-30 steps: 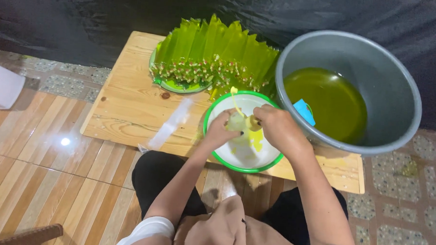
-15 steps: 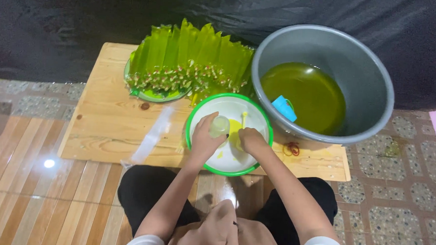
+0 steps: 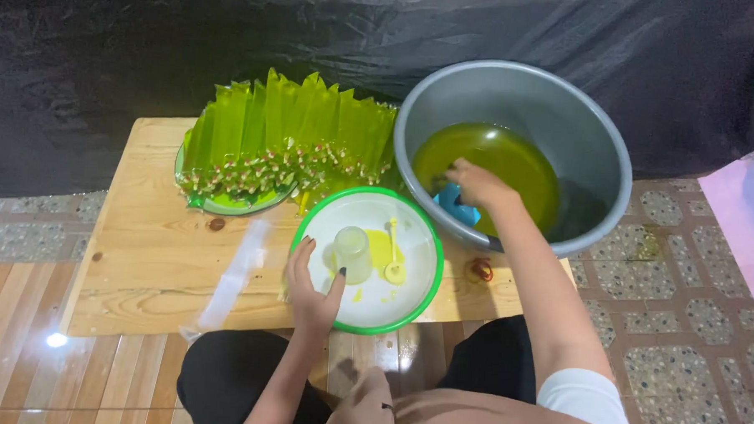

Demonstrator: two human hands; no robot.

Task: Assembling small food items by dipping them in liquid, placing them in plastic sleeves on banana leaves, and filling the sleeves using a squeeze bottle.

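Right hand (image 3: 476, 184) has moved from plate (image 3: 416, 295) into basin (image 3: 596, 153).

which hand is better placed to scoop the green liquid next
Right. The right hand is already inside the grey basin on the blue scoop, while the left hand steadies the clear cup.

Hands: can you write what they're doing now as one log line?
left hand: rests on white plate beside clear cup | right hand: in grey basin, on blue scoop | yellow spoon: on plate
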